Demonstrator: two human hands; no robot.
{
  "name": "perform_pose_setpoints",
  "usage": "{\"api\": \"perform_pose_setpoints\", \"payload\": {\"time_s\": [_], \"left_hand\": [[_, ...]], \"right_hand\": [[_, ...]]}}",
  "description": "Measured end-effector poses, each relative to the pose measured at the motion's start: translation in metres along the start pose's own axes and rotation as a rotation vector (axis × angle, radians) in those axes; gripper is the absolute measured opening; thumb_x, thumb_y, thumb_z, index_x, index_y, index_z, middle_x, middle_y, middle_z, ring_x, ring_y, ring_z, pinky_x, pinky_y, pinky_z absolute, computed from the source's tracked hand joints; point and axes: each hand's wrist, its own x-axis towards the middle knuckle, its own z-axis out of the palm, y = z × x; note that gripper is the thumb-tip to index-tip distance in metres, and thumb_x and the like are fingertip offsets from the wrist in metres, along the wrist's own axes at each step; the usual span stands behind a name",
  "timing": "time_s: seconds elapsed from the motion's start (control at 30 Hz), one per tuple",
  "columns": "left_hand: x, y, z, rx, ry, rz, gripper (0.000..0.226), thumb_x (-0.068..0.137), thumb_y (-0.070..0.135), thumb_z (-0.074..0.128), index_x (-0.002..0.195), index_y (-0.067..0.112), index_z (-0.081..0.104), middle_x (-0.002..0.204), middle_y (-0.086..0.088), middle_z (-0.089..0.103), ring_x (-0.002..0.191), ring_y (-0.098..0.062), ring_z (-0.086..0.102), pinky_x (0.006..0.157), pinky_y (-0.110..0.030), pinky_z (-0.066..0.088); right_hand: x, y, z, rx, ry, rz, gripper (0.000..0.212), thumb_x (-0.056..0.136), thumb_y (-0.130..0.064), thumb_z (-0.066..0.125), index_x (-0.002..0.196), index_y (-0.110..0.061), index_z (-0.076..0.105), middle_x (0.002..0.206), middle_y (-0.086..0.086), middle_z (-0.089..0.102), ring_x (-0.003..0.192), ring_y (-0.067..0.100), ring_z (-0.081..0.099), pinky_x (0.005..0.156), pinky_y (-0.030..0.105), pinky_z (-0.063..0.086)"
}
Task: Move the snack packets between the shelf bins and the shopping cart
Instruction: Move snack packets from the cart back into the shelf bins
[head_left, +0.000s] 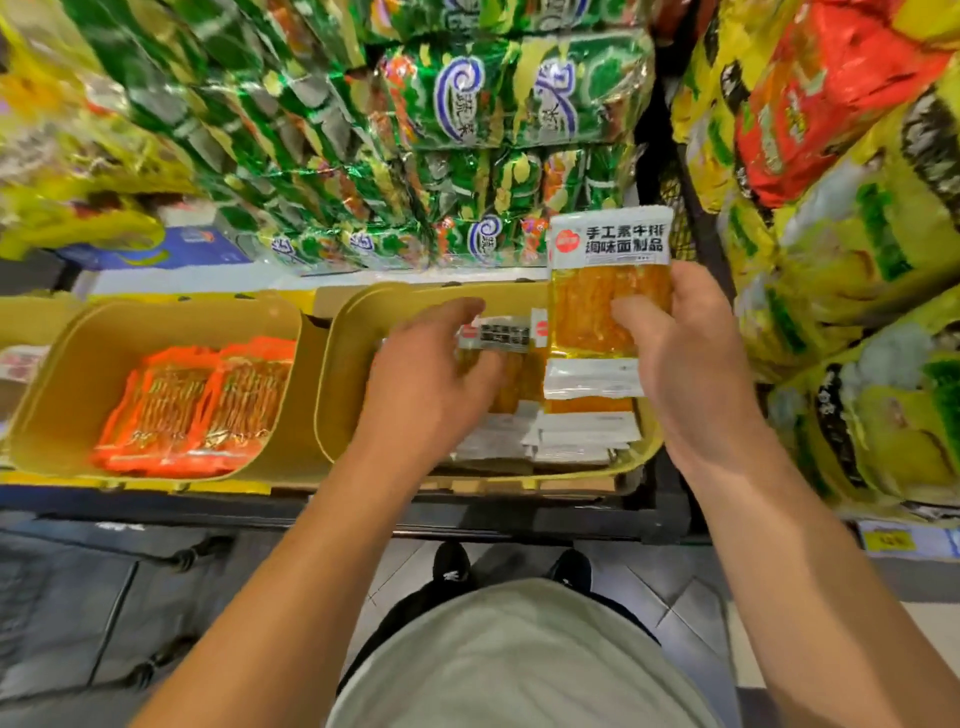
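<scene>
Snack packets: one yellow packet (605, 291) with a white header held up at 1 o'clock of frame centre by the right hand (685, 358), thumb across the clear front, fingers behind, pinching it. It stands upright over the right yellow bin (358, 332), label facing the camera, likely lifted clear for reading or carrying off. Left hand (431, 379) reaches down into the same bin, fingers curled onto a second packet (501, 338) lying on the stack; looks like gripping, contact partly hidden. Left yellow bin (62, 395) at 9 o'clock holds orange packets (192, 405), untouched. Green bags (467, 104) stacked above at 12. Cart not in view, so direction of transfer unclear.
</scene>
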Motion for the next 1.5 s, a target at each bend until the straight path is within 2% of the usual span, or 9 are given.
{"api": "perform_pose_setpoints", "payload": {"time_s": [0.13,0.3,0.4,0.5,0.63,0.73,0.9,1.2,1.5], "left_hand": [[-0.004,-0.047,-0.034,0.011,0.129,-0.004,0.038,0.084,0.031,0.062,0.119,0.016,0.068,0.120,-0.003,0.067,0.110,-0.023,0.057,0.089,-0.027,0.038],[-0.010,-0.099,-0.058,0.092,0.084,0.029,0.050,0.078,0.043,0.049,0.116,0.016,0.069,0.124,-0.007,0.065,0.114,-0.033,0.058,0.098,-0.038,0.042],[-0.011,-0.117,-0.066,0.159,0.020,0.104,0.058,0.076,0.044,0.046,0.123,0.017,0.067,0.132,-0.010,0.061,0.121,-0.035,0.055,0.102,-0.045,0.042],[-0.005,-0.134,-0.071,0.234,-0.079,0.166,0.066,0.077,0.047,0.042,0.132,0.016,0.060,0.141,-0.011,0.057,0.130,-0.035,0.049,0.110,-0.046,0.037],[-0.005,-0.148,-0.070,0.264,-0.199,0.246,0.073,0.080,0.047,0.036,0.144,0.015,0.050,0.151,-0.009,0.048,0.139,-0.029,0.043,0.119,-0.039,0.024],[-0.009,-0.152,-0.067,0.197,-0.199,0.270,0.065,0.086,0.037,0.046,0.146,0.012,0.048,0.153,-0.011,0.044,0.141,-0.028,0.040,0.118,-0.034,0.020],[-0.012,-0.156,-0.067,0.140,-0.175,0.285,0.058,0.091,0.030,0.055,0.146,0.014,0.047,0.155,-0.011,0.041,0.141,-0.032,0.035,0.118,-0.030,0.015],[-0.013,-0.153,-0.065,0.110,-0.143,0.292,0.053,0.095,0.022,0.058,0.147,0.017,0.046,0.159,-0.006,0.034,0.145,-0.033,0.026,0.119,-0.031,0.011],[-0.023,-0.139,-0.068,0.112,-0.062,0.288,0.050,0.092,0.021,0.062,0.140,0.010,0.053,0.151,-0.013,0.046,0.141,-0.031,0.035,0.119,-0.031,0.013]], "right_hand": [[-0.007,0.000,0.043,-0.127,-0.069,-0.008,0.012,0.090,-0.012,0.064,0.094,-0.023,0.063,0.085,0.000,0.071,0.076,0.022,0.066,0.067,0.040,0.052],[-0.016,0.008,0.103,-0.370,-0.149,0.031,0.010,0.090,-0.024,0.064,0.099,-0.024,0.059,0.084,-0.003,0.067,0.078,0.024,0.062,0.071,0.044,0.050],[-0.020,0.009,0.130,-0.458,-0.144,0.069,0.033,0.094,-0.021,0.064,0.119,-0.029,0.044,0.078,-0.009,0.056,0.072,0.014,0.057,0.070,0.034,0.048],[-0.023,0.014,0.151,-0.507,-0.114,0.080,0.056,0.095,-0.018,0.063,0.140,-0.029,0.031,0.076,-0.010,0.050,0.078,0.024,0.060,0.081,0.041,0.050],[-0.027,0.022,0.173,-0.657,-0.102,0.073,0.060,0.094,-0.022,0.060,0.146,-0.026,0.028,0.108,0.006,0.064,0.095,0.030,0.060,0.083,0.039,0.048],[-0.032,0.026,0.185,-0.956,-0.107,-0.030,0.060,0.096,-0.029,0.057,0.148,-0.017,0.030,0.141,0.011,0.048,0.119,0.034,0.053,0.091,0.039,0.044],[-0.037,0.023,0.189,-1.365,-0.033,-0.054,0.062,0.094,-0.048,0.050,0.145,-0.015,0.036,0.149,0.009,0.038,0.133,0.033,0.037,0.105,0.044,0.036],[-0.041,0.028,0.184,-1.425,-0.082,-0.001,0.068,0.098,-0.054,0.039,0.154,-0.017,0.029,0.163,0.011,0.023,0.143,0.035,0.025,0.113,0.047,0.027],[-0.052,0.030,0.165,-1.307,-0.106,-0.091,0.072,0.097,-0.058,0.041,0.157,-0.022,0.022,0.161,0.005,0.026,0.145,0.030,0.021,0.120,0.043,0.020]]}}
